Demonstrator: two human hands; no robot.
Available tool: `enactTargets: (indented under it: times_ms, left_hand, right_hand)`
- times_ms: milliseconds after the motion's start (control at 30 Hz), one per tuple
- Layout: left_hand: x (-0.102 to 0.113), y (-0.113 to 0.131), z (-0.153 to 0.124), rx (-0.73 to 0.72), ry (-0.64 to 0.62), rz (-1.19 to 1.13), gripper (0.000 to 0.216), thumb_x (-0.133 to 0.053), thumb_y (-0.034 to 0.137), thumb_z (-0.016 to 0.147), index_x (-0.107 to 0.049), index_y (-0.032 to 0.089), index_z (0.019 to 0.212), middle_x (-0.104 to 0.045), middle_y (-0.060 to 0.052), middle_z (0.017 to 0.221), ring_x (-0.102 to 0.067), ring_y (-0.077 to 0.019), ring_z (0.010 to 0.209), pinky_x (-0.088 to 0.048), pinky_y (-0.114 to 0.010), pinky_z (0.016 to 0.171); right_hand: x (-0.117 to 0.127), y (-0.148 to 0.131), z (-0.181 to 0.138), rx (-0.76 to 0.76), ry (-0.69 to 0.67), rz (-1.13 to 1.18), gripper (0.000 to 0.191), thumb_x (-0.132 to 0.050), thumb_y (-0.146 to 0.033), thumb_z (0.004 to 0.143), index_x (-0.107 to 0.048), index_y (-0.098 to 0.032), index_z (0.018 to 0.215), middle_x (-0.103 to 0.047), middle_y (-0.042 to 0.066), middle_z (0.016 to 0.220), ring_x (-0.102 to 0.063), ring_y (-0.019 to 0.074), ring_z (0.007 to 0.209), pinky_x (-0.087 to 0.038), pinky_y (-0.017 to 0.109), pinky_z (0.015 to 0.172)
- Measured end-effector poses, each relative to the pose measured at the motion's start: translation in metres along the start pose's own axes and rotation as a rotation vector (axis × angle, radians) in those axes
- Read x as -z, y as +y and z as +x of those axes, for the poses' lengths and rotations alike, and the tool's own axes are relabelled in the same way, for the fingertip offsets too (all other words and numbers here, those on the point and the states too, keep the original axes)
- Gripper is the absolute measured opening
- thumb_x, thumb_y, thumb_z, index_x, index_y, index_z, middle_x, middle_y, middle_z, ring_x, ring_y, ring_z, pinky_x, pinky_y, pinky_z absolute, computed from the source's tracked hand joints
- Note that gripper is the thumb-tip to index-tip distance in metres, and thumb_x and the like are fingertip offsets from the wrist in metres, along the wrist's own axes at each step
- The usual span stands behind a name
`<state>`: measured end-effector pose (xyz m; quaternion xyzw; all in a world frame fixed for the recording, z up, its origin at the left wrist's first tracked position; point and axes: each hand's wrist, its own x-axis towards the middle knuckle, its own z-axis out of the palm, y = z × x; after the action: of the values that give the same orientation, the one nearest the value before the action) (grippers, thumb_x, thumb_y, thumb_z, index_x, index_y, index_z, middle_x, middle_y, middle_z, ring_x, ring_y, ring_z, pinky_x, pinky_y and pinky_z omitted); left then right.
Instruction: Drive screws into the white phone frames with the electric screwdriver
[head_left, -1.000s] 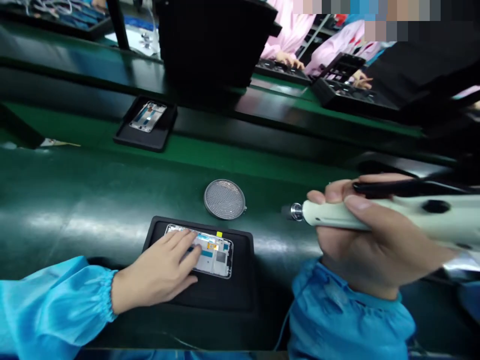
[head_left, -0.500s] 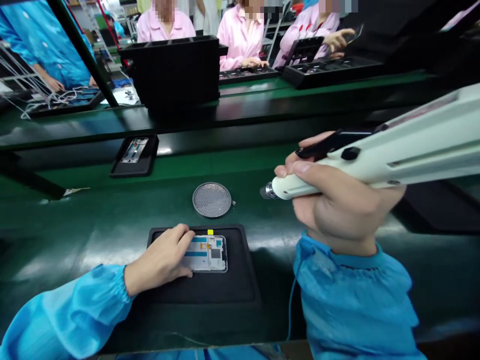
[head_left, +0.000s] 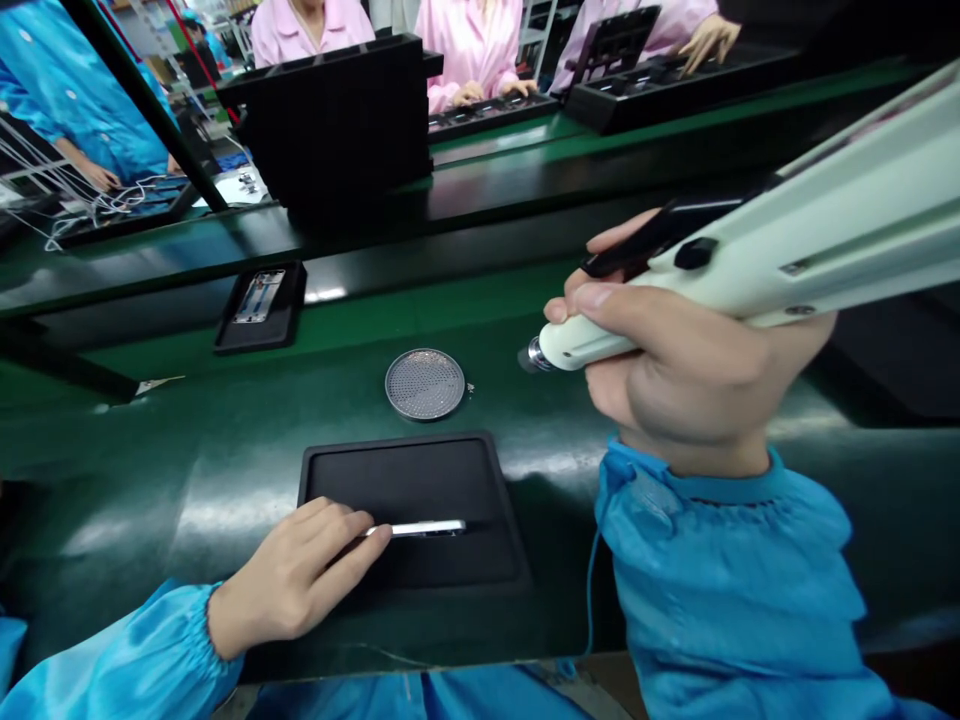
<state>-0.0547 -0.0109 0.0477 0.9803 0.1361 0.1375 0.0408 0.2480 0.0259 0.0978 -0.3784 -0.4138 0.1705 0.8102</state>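
My left hand (head_left: 307, 565) pinches one end of a phone frame (head_left: 429, 528), which stands on its long edge so that only its thin silver side shows. Under it lies a black padded tray (head_left: 420, 470) with a raised rim. My right hand (head_left: 667, 370) is wrapped round a pale green electric screwdriver (head_left: 780, 270) with a black lever along its top. The screwdriver's metal tip (head_left: 534, 356) points left, in the air right of a round grey screw dish (head_left: 425, 384). Small bits, perhaps screws, lie in the dish and beside its right edge.
A second black tray (head_left: 292, 310) with another phone frame (head_left: 259, 297) lies at the back left. Behind the bench ledge stand a large black box (head_left: 337, 125) and co-workers in pink. A person in blue (head_left: 90, 90) stands at the left by loose cables.
The phone frame has gone from lying flat to standing on its edge, turned by my left hand, which is slightly lower and closer. My right hand still holds the screwdriver.
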Motion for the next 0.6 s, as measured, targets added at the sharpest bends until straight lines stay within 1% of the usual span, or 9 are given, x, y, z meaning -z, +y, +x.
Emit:
enactTargets:
  times_ms: [200,367,500,600]
  left_hand:
    - [-0.004,0.003,-0.001,0.011,0.017,-0.057,0.034,-0.037,0.0,0.096,-0.053,0.005,0.125,-0.063,-0.015,0.1,-0.057,-0.0207,0.085,-0.048,-0.034,0.068]
    - [-0.005,0.003,-0.001,0.005,0.025,-0.058,0.031,-0.039,0.003,0.097,-0.056,0.005,0.122,-0.062,-0.014,0.099,-0.056,-0.0207,0.086,-0.047,-0.033,0.069]
    - [-0.004,0.004,-0.001,-0.003,0.007,-0.061,0.031,-0.039,0.003,0.098,-0.057,0.004,0.123,-0.062,-0.015,0.1,-0.057,-0.0218,0.088,-0.048,-0.034,0.071]
    - [-0.003,0.005,0.0,-0.004,0.004,-0.063,0.032,-0.038,0.004,0.098,-0.057,0.004,0.124,-0.063,-0.015,0.101,-0.058,-0.0219,0.089,-0.049,-0.034,0.071]
  right_hand:
    - [0.002,0.005,-0.002,0.009,-0.059,-0.036,0.013,-0.068,-0.006,0.069,-0.064,-0.017,0.076,-0.062,0.001,0.079,-0.063,0.014,0.069,-0.056,0.034,0.063]
    - [0.002,0.012,-0.001,0.054,-0.042,-0.016,0.018,-0.066,-0.005,0.063,-0.065,-0.017,0.076,-0.063,0.0,0.076,-0.063,0.0156,0.067,-0.054,0.034,0.057]
    - [0.003,0.016,0.0,0.064,-0.052,-0.038,0.019,-0.066,-0.005,0.064,-0.065,-0.017,0.078,-0.063,0.0,0.077,-0.065,0.0164,0.07,-0.056,0.036,0.06]
    - [0.003,0.016,0.001,0.069,-0.042,-0.032,0.021,-0.067,-0.005,0.062,-0.065,-0.018,0.078,-0.063,0.0,0.078,-0.066,0.0172,0.071,-0.056,0.036,0.059]
